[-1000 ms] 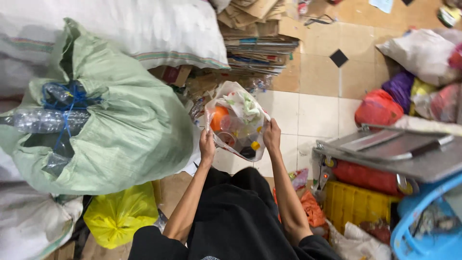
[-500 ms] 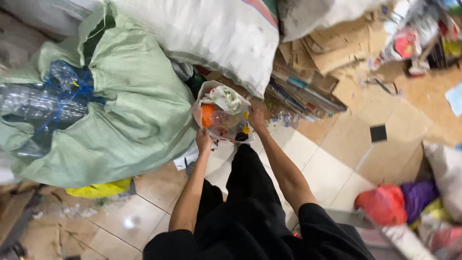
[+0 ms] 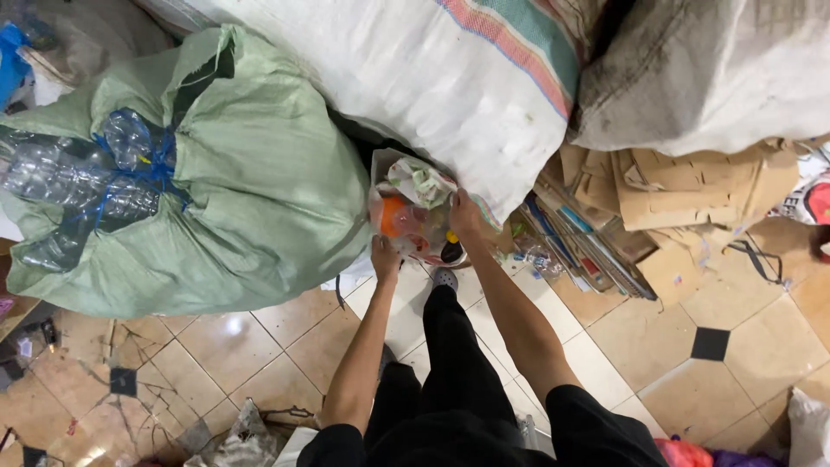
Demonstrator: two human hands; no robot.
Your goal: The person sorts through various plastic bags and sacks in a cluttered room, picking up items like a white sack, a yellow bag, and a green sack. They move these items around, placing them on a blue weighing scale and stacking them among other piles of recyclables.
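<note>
Both my hands hold a clear plastic bag (image 3: 413,210) stuffed with mixed rubbish, orange and green bits showing through it. My left hand (image 3: 385,257) grips the bag's lower left edge. My right hand (image 3: 464,216) grips its right side. The bag is held out in front of me, pressed into the gap between a big green sack (image 3: 251,190) on the left and a large white woven sack (image 3: 432,78) above. My black-trousered leg and shoe (image 3: 444,278) stand just under the bag.
The green sack is topped with clear plastic bottles (image 3: 78,186) tied in blue string. Flattened cardboard (image 3: 683,186) and stacked papers (image 3: 575,251) lie to the right under a dirty grey sack (image 3: 709,69). Tiled floor (image 3: 674,380) spreads below.
I have stepped closer to the sacks. The bag has moved forward and up into the gap between the green and white sacks. Both hands have kept their grip.
</note>
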